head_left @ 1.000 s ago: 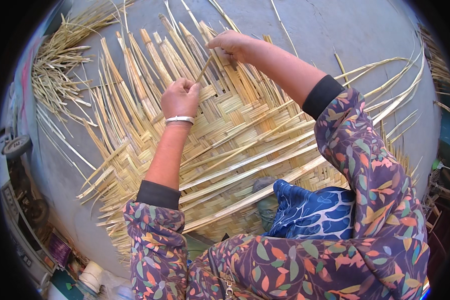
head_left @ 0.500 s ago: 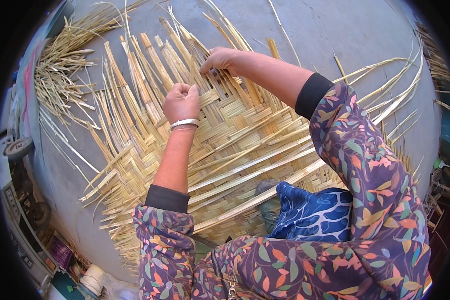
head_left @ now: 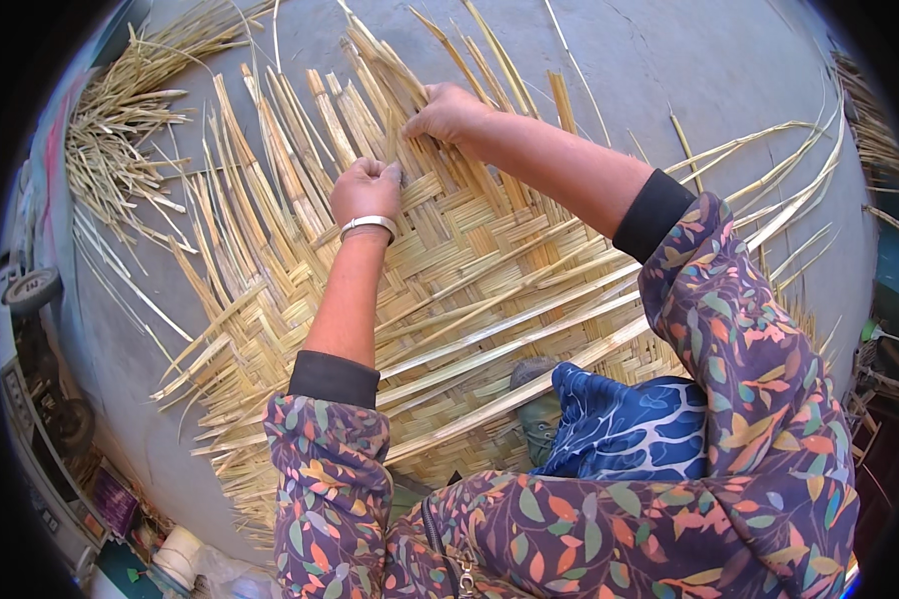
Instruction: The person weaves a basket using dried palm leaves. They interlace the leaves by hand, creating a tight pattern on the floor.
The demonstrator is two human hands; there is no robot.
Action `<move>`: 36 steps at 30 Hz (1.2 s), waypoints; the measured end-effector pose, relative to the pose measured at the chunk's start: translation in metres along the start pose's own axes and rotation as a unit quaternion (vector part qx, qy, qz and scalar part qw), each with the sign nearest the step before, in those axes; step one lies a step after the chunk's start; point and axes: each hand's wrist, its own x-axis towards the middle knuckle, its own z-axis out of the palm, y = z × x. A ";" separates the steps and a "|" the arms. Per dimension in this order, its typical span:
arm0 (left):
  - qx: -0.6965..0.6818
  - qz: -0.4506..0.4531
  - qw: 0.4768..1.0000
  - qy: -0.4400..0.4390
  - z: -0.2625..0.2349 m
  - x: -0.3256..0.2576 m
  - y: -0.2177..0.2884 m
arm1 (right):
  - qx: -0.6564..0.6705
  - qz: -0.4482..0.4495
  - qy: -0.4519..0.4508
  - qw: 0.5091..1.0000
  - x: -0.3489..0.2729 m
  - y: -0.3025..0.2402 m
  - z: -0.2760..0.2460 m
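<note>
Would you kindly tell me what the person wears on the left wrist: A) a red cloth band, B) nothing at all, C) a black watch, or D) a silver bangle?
D: a plain silver bangle circles the wrist just below the left hand, which presses on the woven straw mat.

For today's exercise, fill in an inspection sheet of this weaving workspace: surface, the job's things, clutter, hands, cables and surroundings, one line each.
Surface: grey concrete floor, mat spread flat on it.
Job's things: half-woven mat of pale flat strips; loose strip ends fan out at its far edge.
Clutter: heap of spare strips at far left.
Hands: left hand fisted on the weave, bangle on its wrist; right hand with fingers pinching strips at the far edge.
Cables: nothing seen.
Surroundings: wheeled cart at left edge.
</note>
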 end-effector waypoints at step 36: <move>0.303 0.314 0.899 0.013 0.022 -0.074 -0.038 | -0.349 -0.038 -0.017 0.936 -0.009 0.031 -0.008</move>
